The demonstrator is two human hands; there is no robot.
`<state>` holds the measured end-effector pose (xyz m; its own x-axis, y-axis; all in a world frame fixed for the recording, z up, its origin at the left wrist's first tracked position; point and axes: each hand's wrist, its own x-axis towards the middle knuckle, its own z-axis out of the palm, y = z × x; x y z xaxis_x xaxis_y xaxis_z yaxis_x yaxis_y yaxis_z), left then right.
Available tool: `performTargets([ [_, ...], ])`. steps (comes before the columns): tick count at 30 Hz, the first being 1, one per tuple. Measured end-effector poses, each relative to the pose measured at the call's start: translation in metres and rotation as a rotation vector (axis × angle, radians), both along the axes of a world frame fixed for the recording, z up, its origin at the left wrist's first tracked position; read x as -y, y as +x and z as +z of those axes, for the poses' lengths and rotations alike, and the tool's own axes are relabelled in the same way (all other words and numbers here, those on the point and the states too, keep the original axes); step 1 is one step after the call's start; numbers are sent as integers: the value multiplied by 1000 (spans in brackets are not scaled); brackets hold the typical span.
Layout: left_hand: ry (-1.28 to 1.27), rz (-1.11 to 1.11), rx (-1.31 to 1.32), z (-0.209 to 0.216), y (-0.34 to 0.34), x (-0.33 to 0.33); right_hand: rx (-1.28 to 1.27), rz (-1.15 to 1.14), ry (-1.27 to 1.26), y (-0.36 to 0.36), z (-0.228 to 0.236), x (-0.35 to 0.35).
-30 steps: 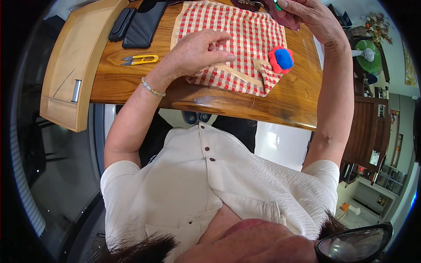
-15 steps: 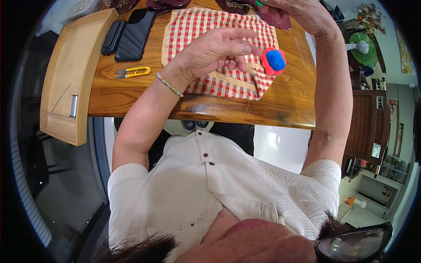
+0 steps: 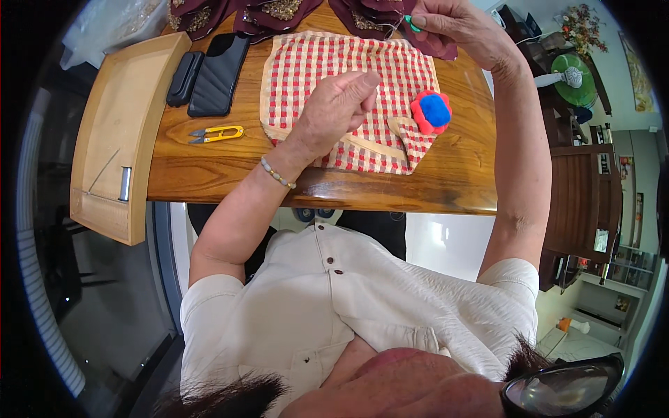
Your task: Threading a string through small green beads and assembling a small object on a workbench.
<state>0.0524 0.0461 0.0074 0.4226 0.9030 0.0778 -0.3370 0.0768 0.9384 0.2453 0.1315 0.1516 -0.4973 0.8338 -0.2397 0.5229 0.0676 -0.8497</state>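
Observation:
My left hand [image 3: 338, 108] hovers over a red, cream and brown checked cloth [image 3: 300, 63]. Its fingers are curled and pinched against the thumb, and whatever they hold is too small or hidden to see. At the far right, my right hand [image 3: 446, 28] pinches a small green piece [image 3: 412, 25] between thumb and fingertips. Just beneath it lies maroon fabric with gold trim [image 3: 366, 17]. A red flower-shaped pincushion with a blue centre [image 3: 433, 111] rests on the cloth's right edge, whose near right corner is folded over.
Yellow-handled thread snips [image 3: 221, 133] lie left of the cloth on the wooden table [image 3: 209, 171]. Behind them are a black phone [image 3: 219, 73] and a black case [image 3: 185, 78]. A shallow wooden tray [image 3: 111, 132] juts past the table's left edge.
My left hand has closed its stretched fingers into a pinch and drawn slightly left. My right hand still grips the green piece. The whole view has shifted, so the table sits lower.

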Motion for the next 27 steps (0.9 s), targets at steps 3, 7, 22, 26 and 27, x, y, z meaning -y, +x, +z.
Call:
performTargets([
  [3,15,13,-4,0,0,0,61,-10,56,1,0,0],
  [7,-1,54,48,-3,-1,-2,64,-25,42,2,0,2],
  [22,-16,94,40,-11,2,-9,167,-97,196,27,0,0],
  [26,-84,91,81,-13,-8,-11,122,-118,238,36,-8,-22],
  [27,-78,117,88,-20,-10,-15,152,-82,427,46,-17,-31],
])
